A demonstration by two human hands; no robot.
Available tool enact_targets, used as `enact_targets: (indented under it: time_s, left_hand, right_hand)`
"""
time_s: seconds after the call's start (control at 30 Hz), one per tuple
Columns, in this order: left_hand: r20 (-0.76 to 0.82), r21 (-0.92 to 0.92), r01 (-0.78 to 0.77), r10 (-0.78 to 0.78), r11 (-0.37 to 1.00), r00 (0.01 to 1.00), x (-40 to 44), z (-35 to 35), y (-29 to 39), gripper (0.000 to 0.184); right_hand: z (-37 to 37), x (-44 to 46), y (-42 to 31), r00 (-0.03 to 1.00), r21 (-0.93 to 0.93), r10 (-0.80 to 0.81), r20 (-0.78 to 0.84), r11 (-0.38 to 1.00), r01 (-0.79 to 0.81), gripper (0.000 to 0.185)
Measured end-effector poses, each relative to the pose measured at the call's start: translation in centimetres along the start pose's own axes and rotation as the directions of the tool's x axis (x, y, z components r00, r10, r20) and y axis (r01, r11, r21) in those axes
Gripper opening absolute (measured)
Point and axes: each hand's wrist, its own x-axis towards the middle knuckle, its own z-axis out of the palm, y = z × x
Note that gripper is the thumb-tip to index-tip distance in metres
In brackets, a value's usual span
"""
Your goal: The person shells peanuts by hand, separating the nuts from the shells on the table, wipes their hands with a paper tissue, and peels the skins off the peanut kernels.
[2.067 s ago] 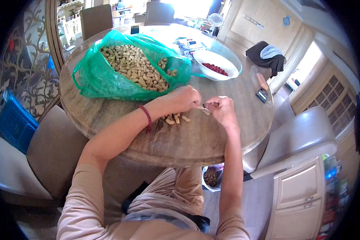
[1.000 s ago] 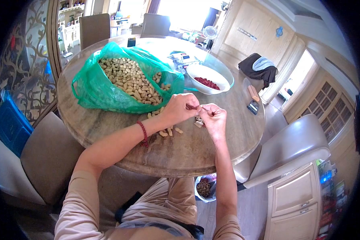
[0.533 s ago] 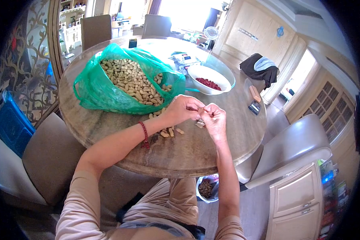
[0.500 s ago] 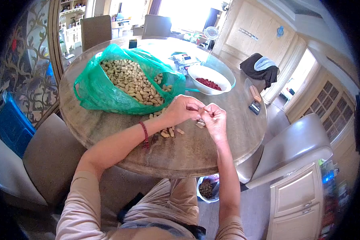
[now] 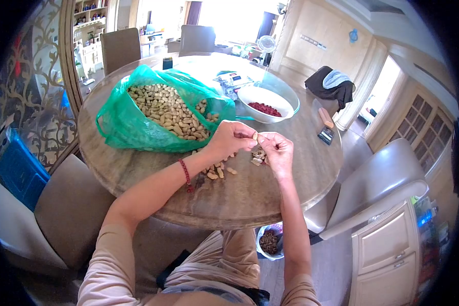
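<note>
Over the near half of the round table, both my hands are closed with fingertips nearly meeting. My left hand (image 5: 228, 143) pinches a peanut (image 5: 255, 136) between thumb and forefinger. Pressed at its other side are the thumb and forefinger of my right hand (image 5: 279, 153); whether they grip the same peanut is hard to make out. Below my left hand lie loose unshelled peanuts (image 5: 215, 173). Broken peanut shells (image 5: 259, 157) sit beside my right hand. Behind my left wrist stands a green plastic bag (image 5: 122, 132), open and full of unshelled peanuts (image 5: 168, 109).
A white bowl (image 5: 247, 97) with dark red kernels (image 5: 264, 108) stands beyond my hands on the table (image 5: 229, 206). A black device (image 5: 325, 135) lies at the right edge. On the floor, a lined bin (image 5: 261, 251) holds shells. Chairs (image 5: 377, 183) surround the table.
My fingertips have drawn slightly apart, so the peanut between them shows more clearly. The whole view has shifted slightly.
</note>
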Motion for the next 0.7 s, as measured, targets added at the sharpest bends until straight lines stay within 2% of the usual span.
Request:
enact_targets:
  time_s: [0.13,0.2,0.27,0.33,0.4,0.43,0.5,0.63,0.7]
  left_hand:
    - [0.020,-0.031,0.030,-0.030,0.999,0.999,0.0,-0.2,0.1,0.016]
    - [0.034,-0.014,0.054,-0.054,0.998,0.998,0.0,-0.2,0.3,0.016]
    - [0.101,-0.070,0.034,-0.027,0.997,0.995,0.0,-0.1,0.6,0.016]
    - [0.094,-0.087,0.069,-0.060,0.994,0.994,-0.2,0.0,1.3,0.017]
    - [0.086,-0.104,0.102,-0.093,0.989,0.992,-0.3,0.1,1.6,0.017]
    - [0.096,-0.143,0.103,-0.090,0.984,0.991,-0.3,0.1,1.4,0.017]
    - [0.107,-0.179,0.107,-0.089,0.978,0.990,-0.2,0.0,1.2,0.017]
    - [0.097,-0.153,0.101,-0.086,0.983,0.991,-0.1,-0.1,1.1,0.016]
    - [0.089,-0.131,0.094,-0.083,0.987,0.993,-0.1,-0.2,1.0,0.015]
  right_hand:
    - [0.4,-0.1,-0.2,0.999,0.031,0.023,-0.028,0.999,-0.022,0.008]
    - [0.5,0.2,0.5,0.993,0.037,-0.095,-0.064,0.995,0.097,0.009]
    - [0.4,0.1,0.2,0.995,0.024,-0.085,-0.051,0.996,0.087,0.010]
    - [0.3,0.0,-0.1,0.996,0.013,-0.076,-0.038,0.997,0.076,0.010]
    - [0.5,0.1,-0.2,0.999,0.149,-0.047,-0.014,0.988,0.049,0.011]
    - [0.3,0.1,-0.3,0.999,0.150,-0.047,-0.015,0.987,0.048,0.011]
    - [-0.1,0.1,-0.4,0.998,0.184,0.021,0.054,0.983,-0.031,0.012]
    - [-0.2,-0.1,-1.5,0.997,0.166,0.053,0.054,0.984,-0.061,0.020]
    - [-0.3,-0.3,-2.5,0.967,0.132,0.183,0.176,0.969,-0.208,0.030]
